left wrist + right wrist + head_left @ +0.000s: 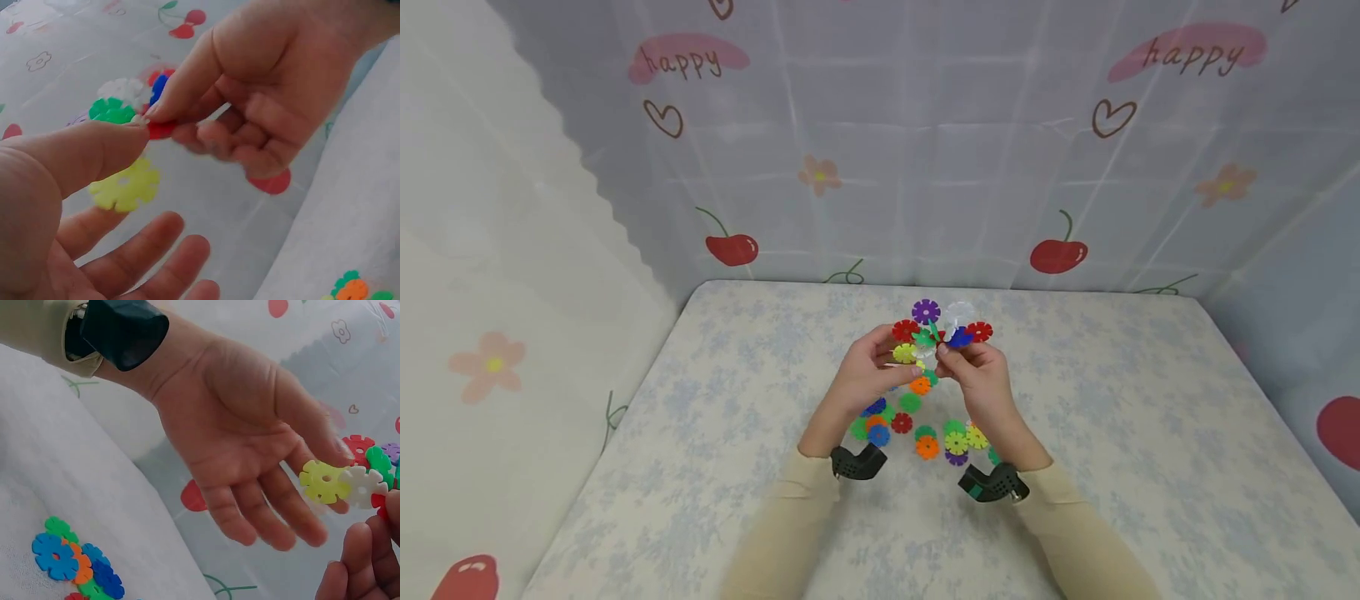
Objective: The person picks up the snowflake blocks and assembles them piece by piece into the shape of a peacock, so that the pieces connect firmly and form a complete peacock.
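Note:
Slotted plastic flower discs are joined in a cluster held up above the table. In the head view it shows a purple disc [926, 312], a whitish disc [959, 314], a blue disc [960, 337], red discs and a yellow disc [904, 354]. My left hand [867, 375] grips its left side; in the right wrist view that hand [231, 425] has thumb and index finger at the yellow disc [324, 481], other fingers extended. My right hand [985, 382] pinches a red disc [161, 129] between thumb and fingers, beside the green disc [111, 111] in the left wrist view.
Loose discs lie on the patterned table [700, 467] below and nearer than the hands, among them an orange one [927, 447], a red one [902, 423] and a blue one [55, 556]. A printed curtain [925, 167] hangs behind the table.

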Demonstrator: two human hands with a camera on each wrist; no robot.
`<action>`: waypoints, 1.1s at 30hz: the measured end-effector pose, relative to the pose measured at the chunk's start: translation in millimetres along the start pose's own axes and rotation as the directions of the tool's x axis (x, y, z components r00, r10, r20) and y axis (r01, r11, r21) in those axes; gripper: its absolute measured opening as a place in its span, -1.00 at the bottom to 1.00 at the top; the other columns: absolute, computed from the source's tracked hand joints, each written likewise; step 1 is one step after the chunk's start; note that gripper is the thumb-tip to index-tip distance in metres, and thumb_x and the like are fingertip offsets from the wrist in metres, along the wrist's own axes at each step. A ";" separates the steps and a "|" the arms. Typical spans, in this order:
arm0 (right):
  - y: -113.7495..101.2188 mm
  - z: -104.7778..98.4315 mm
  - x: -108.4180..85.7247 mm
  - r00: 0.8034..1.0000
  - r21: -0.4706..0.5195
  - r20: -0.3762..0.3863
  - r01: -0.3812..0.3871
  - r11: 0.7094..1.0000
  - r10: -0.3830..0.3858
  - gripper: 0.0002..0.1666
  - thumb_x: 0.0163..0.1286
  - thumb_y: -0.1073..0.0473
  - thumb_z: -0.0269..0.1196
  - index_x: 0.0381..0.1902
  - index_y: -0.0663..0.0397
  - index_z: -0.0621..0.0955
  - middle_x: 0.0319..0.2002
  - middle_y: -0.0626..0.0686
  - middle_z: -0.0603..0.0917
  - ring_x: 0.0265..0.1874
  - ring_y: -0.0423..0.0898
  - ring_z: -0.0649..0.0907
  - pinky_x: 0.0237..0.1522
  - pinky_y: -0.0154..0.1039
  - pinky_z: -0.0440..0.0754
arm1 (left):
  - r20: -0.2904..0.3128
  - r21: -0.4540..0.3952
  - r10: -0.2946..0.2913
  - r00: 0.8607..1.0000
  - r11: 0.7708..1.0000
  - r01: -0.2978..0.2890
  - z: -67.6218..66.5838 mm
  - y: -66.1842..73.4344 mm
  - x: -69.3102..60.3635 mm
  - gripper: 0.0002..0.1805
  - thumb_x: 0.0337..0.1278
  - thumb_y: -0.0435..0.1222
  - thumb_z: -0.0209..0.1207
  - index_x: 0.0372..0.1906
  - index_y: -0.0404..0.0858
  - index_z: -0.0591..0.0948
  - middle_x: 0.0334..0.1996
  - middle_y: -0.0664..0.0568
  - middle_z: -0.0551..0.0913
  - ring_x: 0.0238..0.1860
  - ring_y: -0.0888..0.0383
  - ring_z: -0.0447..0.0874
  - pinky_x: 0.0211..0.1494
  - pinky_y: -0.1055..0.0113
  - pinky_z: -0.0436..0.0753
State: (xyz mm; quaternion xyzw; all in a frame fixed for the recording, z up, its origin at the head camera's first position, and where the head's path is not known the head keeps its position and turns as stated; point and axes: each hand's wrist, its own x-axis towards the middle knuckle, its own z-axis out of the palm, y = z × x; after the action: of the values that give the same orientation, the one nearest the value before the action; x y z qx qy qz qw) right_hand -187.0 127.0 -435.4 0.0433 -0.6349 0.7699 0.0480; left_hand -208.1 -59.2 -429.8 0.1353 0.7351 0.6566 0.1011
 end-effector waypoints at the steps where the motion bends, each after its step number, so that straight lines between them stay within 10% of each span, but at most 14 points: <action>1: 0.4 -0.7 0.3 1.000 -0.011 0.002 -0.004 1.000 0.004 -0.65 0.48 0.41 0.18 -0.46 -0.06 0.68 -0.53 -0.16 0.69 -0.50 -0.25 0.68 -0.15 -0.39 0.75 | -0.002 0.040 0.001 1.000 0.999 -0.001 -4.8 0.0 0.2 -0.42 0.26 -0.33 0.32 0.37 -0.20 0.49 0.21 -0.17 0.64 0.11 -0.08 0.69 0.14 0.11 0.74; 6: 0.4 -3.1 -1.2 0.994 -0.108 0.103 -0.023 0.994 0.034 -0.78 0.48 0.36 0.20 -0.40 0.23 0.69 -0.50 -0.19 0.71 -0.51 -0.25 0.69 -0.20 -0.38 0.75 | -0.088 0.047 0.105 0.991 0.994 -0.101 -15.4 7.3 -3.8 -0.53 0.41 -0.32 0.19 0.36 -0.23 0.52 0.23 -0.19 0.64 0.20 -0.08 0.64 0.26 0.13 0.68; 10: -0.2 -2.4 -4.5 0.976 -0.187 0.217 0.007 0.982 0.034 -0.72 0.49 0.33 0.20 -0.33 0.55 0.58 -0.53 -0.19 0.69 -0.55 -0.24 0.67 -0.30 -0.35 0.74 | -0.195 0.039 0.210 0.958 0.978 -0.207 -10.1 12.8 -6.5 -0.71 0.42 -0.36 0.18 0.13 -0.38 0.67 0.02 -0.27 0.75 -0.07 0.11 0.76 0.00 0.38 0.74; 21: -2.5 -8.1 -7.1 0.970 -0.195 0.245 0.033 0.980 0.016 -0.71 0.46 0.35 0.23 -0.40 0.56 0.53 -0.62 -0.15 0.63 -0.67 -0.13 0.61 -0.40 -0.33 0.71 | -0.300 0.038 0.303 0.905 0.951 -0.306 7.1 8.4 -6.3 -0.85 0.28 -0.45 0.28 -0.14 -0.47 0.75 -0.28 -0.35 0.78 -0.54 0.38 0.52 -0.51 0.52 0.48; 28: 1.0 -6.4 -5.0 0.974 -0.199 0.217 -0.018 0.980 0.062 -0.73 0.47 0.31 0.23 -0.40 0.45 0.54 -0.60 -0.12 0.63 -0.65 -0.16 0.62 -0.37 -0.31 0.73 | -0.290 0.080 0.301 0.909 0.954 -0.290 5.1 6.4 -3.8 -0.80 0.31 -0.39 0.28 -0.06 -0.41 0.75 -0.27 -0.31 0.79 -0.57 0.35 0.48 -0.51 0.52 0.49; 33: 3.0 -4.3 -1.9 0.984 -0.194 0.160 -0.042 0.980 0.074 -0.72 0.50 0.26 0.23 -0.29 0.48 0.56 -0.53 -0.08 0.68 -0.55 -0.19 0.68 -0.26 -0.31 0.76 | -0.328 0.092 0.254 0.910 0.967 -0.237 -13.3 -0.1 1.8 -0.66 0.50 -0.31 0.09 0.24 -0.32 0.63 -0.10 -0.28 0.79 -0.28 0.11 0.78 -0.13 0.31 0.77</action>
State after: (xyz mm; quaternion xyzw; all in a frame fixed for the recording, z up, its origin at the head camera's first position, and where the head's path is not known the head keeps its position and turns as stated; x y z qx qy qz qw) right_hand -185.5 130.7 -439.4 0.0840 -0.7082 0.7005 -0.0241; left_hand -214.1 -71.1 -428.3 0.1146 0.7349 0.6588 -0.1130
